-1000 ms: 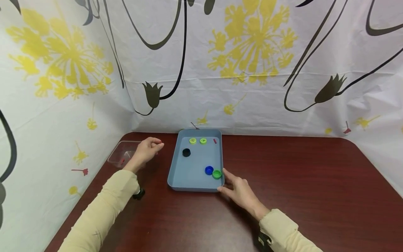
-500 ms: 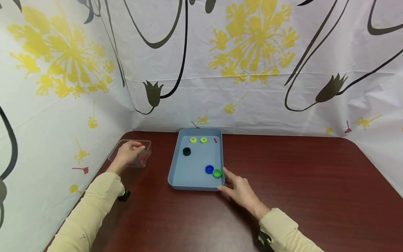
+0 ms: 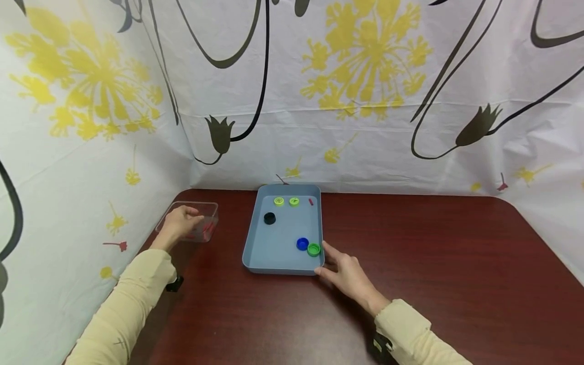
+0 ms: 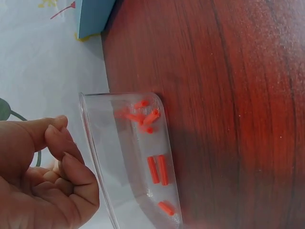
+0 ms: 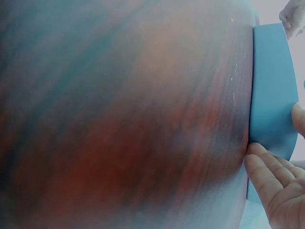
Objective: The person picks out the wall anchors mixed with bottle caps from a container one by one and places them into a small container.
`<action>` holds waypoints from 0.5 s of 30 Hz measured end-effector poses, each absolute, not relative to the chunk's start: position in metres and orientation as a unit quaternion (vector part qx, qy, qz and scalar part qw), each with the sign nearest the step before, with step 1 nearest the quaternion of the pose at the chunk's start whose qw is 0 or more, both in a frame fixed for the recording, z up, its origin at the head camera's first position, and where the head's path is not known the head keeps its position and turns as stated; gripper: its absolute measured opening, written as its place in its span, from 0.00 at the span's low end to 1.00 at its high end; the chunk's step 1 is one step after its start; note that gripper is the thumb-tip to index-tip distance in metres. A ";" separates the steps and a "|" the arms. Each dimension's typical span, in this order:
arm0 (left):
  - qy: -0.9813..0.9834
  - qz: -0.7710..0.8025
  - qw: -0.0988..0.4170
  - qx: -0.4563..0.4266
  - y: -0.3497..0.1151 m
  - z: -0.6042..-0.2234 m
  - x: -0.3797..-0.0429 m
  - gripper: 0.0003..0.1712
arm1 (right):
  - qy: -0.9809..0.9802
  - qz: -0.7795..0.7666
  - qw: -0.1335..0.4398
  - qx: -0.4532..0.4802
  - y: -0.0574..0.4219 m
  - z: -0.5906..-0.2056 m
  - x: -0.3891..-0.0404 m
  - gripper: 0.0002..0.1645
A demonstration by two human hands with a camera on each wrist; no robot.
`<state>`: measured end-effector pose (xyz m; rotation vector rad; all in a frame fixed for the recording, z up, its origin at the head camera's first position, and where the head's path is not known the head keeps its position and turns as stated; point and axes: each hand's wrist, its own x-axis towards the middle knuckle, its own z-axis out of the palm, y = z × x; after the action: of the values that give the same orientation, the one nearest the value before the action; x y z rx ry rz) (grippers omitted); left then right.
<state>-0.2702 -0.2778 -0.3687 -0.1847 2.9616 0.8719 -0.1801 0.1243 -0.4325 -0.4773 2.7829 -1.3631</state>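
Note:
My left hand (image 3: 179,223) is over the clear plastic box (image 3: 212,207) at the table's left edge. In the left wrist view, its fingers (image 4: 78,174) are curled, thumb and fingertip close together, and nothing shows between them. Several short red sticks (image 4: 163,169) lie on the box's bottom; one at the far end is blurred. On the right, my right hand (image 3: 349,276) holds the near right corner of the blue-grey tray (image 3: 278,261), thumb on one side and fingers on the other. The tray bears a green cap (image 3: 313,249), a blue cap (image 3: 302,244) and a black cap (image 3: 269,218).
Near the tray's far end sit two yellow-green caps, one left (image 3: 279,201) and one right (image 3: 294,202), with a small red stick (image 3: 311,202) beside them. Everything stands on a dark red-brown wooden table (image 3: 410,243). A printed cloth (image 3: 283,91) hangs behind and on the left.
My left hand has moved left, from between the box and the tray to above the box. A bit of red at its fingertips no longer shows. My right hand stays at the tray's corner.

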 end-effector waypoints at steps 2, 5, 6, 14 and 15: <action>0.956 0.284 0.023 -0.061 -0.277 -0.367 -0.270 0.25 | 0.888 -0.434 0.001 -0.154 0.124 -0.432 -0.180 0.41; 0.957 0.284 0.013 -0.053 -0.274 -0.366 -0.271 0.25 | 0.888 -0.432 0.000 -0.155 0.125 -0.432 -0.181 0.41; 0.957 0.287 0.009 -0.048 -0.273 -0.366 -0.271 0.24 | 0.889 -0.432 0.000 -0.153 0.125 -0.432 -0.181 0.41; 0.945 0.325 0.005 -0.037 -0.245 -0.363 -0.278 0.25 | 0.886 -0.439 0.008 -0.148 0.124 -0.431 -0.180 0.42; 0.943 0.330 0.004 -0.035 -0.240 -0.363 -0.279 0.25 | 0.886 -0.440 0.007 -0.148 0.124 -0.431 -0.179 0.42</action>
<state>-0.2790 -0.2401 -0.3626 -0.1084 2.9565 1.0329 -0.1794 0.1244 -0.4308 -0.4637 2.7702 -1.3751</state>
